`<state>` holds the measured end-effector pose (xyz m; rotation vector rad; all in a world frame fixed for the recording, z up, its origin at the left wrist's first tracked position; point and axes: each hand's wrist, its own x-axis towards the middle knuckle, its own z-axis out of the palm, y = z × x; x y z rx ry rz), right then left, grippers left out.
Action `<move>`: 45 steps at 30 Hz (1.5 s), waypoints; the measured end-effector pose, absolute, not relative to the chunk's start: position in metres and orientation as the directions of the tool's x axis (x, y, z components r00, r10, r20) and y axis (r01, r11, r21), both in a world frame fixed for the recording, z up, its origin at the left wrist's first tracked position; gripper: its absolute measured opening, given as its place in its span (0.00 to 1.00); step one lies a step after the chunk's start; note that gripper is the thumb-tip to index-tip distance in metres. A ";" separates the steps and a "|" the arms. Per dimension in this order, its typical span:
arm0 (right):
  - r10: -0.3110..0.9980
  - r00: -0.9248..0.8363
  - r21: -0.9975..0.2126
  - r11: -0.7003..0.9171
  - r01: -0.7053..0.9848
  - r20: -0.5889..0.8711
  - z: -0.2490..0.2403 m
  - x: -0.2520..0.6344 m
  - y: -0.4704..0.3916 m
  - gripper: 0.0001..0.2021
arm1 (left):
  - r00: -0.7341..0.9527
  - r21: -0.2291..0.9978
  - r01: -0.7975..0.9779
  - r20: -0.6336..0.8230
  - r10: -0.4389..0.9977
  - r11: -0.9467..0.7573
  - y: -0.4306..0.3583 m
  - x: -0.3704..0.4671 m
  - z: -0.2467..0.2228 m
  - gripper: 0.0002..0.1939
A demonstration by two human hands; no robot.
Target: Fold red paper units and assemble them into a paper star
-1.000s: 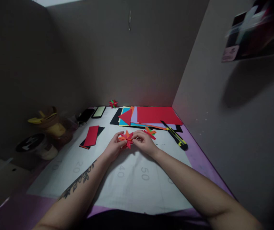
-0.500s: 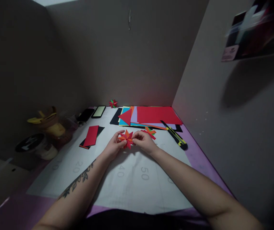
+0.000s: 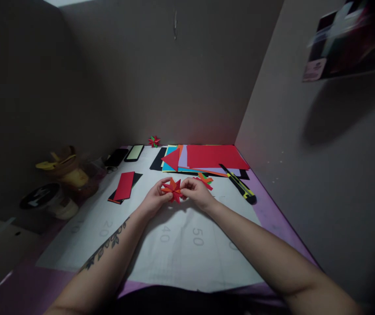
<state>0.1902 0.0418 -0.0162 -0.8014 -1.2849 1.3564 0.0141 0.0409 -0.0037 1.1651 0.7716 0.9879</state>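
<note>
A folded paper star (image 3: 173, 190) in red and orange is held up between my two hands, above the white sheet. My left hand (image 3: 157, 197) grips its left side, thumb in front and fingers curled behind. On the right side, my right hand (image 3: 198, 194) pinches a point of the star between thumb and fingers. Just beyond the right hand lie folded paper pieces (image 3: 205, 178) in orange, green and red, partly hidden by it. A finished-looking red and green paper star (image 3: 154, 141) rests against the back wall.
Coloured paper sheets (image 3: 213, 156) are stacked at the back, with a yellow and black box cutter (image 3: 241, 187) to their right. Cut paper rectangles (image 3: 124, 186) lie left of my hands. Behind them are a phone (image 3: 134, 153), and a lidded tub (image 3: 49, 200) stands far left.
The star has turned slightly in my fingers, so its points show at a different angle. Both hands keep their grip in nearly the same place.
</note>
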 end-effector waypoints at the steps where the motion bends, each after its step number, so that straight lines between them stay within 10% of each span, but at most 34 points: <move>1: 0.956 -0.226 -0.964 0.133 -0.230 0.186 -0.017 0.191 0.042 0.06 | 0.388 0.972 -0.216 -0.003 0.922 0.094 0.041 0.014 -0.003 0.35; 45: 0.912 -0.405 -0.981 -0.011 -0.192 0.069 0.002 0.195 0.036 0.09 | 0.500 0.978 -0.161 -0.037 0.865 0.134 0.040 0.007 0.005 0.35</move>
